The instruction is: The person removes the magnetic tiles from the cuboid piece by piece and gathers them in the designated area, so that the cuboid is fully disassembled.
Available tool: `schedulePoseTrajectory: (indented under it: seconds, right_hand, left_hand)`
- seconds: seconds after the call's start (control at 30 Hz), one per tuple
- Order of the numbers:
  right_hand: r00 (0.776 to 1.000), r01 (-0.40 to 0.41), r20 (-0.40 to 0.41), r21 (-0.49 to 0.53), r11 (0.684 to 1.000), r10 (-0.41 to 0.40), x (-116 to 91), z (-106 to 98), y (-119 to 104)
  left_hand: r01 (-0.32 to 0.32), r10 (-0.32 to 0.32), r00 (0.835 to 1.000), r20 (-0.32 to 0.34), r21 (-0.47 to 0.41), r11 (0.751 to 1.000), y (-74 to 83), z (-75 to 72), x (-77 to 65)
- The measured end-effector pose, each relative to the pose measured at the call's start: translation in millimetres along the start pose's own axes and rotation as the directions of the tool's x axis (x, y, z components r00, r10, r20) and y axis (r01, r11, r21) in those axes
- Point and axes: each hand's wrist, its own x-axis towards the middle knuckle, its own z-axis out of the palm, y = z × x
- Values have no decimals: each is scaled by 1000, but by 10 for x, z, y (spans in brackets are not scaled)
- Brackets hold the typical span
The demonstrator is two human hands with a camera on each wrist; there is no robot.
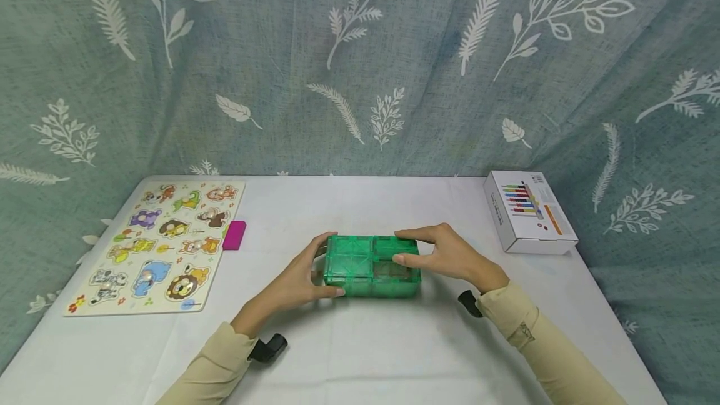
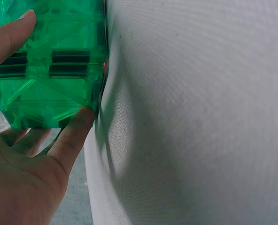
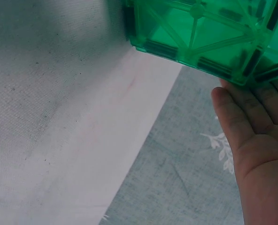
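Note:
A box built of see-through green magnetic tiles (image 1: 349,258) rests on the white table in front of me. Its front right top section looks darker and browner than the rest. My left hand (image 1: 300,277) grips the left end, thumb at the front and fingers behind; in the left wrist view, fingertips (image 2: 75,126) touch the green tiles (image 2: 59,89). At the other end my right hand (image 1: 450,255) holds the box, thumb over the top and index finger along the back edge. The right wrist view shows its fingers (image 3: 237,108) against the green wall (image 3: 186,33); its thumb is hidden there.
An animal puzzle board (image 1: 163,249) lies on the left, with a magenta block (image 1: 234,235) at its right edge. Back right stands a white box (image 1: 529,211) with colourful printed pictures. Behind the white-covered table (image 1: 360,355) hangs a leaf-patterned curtain (image 1: 281,80).

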Motion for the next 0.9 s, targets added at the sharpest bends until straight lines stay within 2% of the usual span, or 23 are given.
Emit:
schedulePoseTrajectory:
  seconds: [0.33,0.63,0.9]
  right_hand:
    - [998,60,-41,116,991,-55,26,-14,-8]
    - [998,33,-61,146,989,-24,42,-24,-24]
    - [995,18,-98,150,989,-3,63,-16,-25]
  left_hand:
    - [-5,5,1000,0,2,1000,-1,-4,-7]
    - [23,-23,1000,-4,-8,1000,24,-5,-13]
    - [15,-15,1000,0,-6,1000,27,-3,-14]
